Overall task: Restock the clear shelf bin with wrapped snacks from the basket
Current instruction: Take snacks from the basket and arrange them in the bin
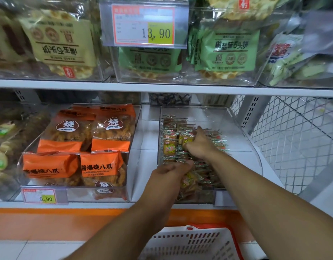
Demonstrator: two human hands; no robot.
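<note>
Nearest, at the bottom edge, stands the white basket (191, 243) with a red rim, its slotted wall facing up toward the shelf; what lies inside it is out of view. Both bare forearms reach over it across the orange shelf edge (68, 220). The left hand (171, 170) sits at the front of the clear bin (242, 139), fingers curled down into the heap, gripping a few of the wrapped snacks (169, 147) there. The right hand (199, 145) is further in, over the middle of the bin, its index finger stretched toward the back while the other fingers curl on a small packet; how firmly it holds is hard to tell. The snacks, small yellow and red packets with green crimped ends, fill the left and middle of the bin, leaving its right side bare. Just beside the bin on the left is another clear bin with orange bags (103, 166) and a price tag (40, 197) reading 9.90. To the right is white wire mesh (296, 136). On the shelf above, clear bins hold green packets (229, 51) and yellow packets (62, 42), with a 13.90 price label (143, 25) between them.
</note>
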